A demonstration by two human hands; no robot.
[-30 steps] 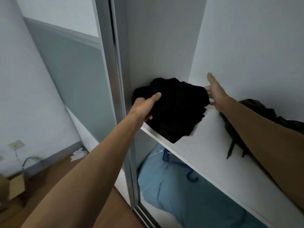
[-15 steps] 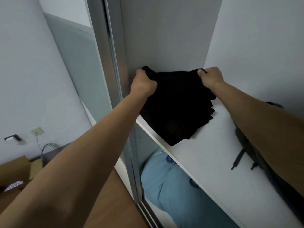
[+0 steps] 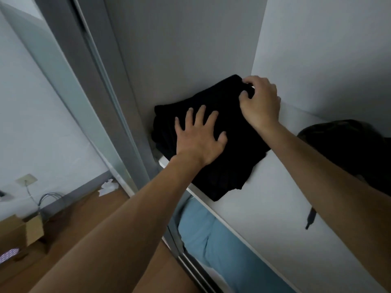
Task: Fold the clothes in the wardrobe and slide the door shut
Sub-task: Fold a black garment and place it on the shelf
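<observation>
A black garment (image 3: 228, 166) lies folded on the white wardrobe shelf (image 3: 275, 208), against the left inner wall, its near corner hanging over the shelf edge. My left hand (image 3: 198, 136) presses flat on its middle with fingers spread. My right hand (image 3: 260, 100) pinches the garment's far right corner with curled fingers. The grey sliding door (image 3: 88, 87) stands at the left, with the wardrobe open.
A dark bag (image 3: 347, 149) with a dangling strap sits on the shelf at the right, behind my right forearm. Light blue clothing (image 3: 222, 246) hangs below the shelf. Cardboard boxes (image 3: 23, 231) and cables lie on the wooden floor at the left.
Both hands gripped the garment's top corners and folded it down. Now the left hand has let go and lies flat on the cloth, while the right still holds the far corner.
</observation>
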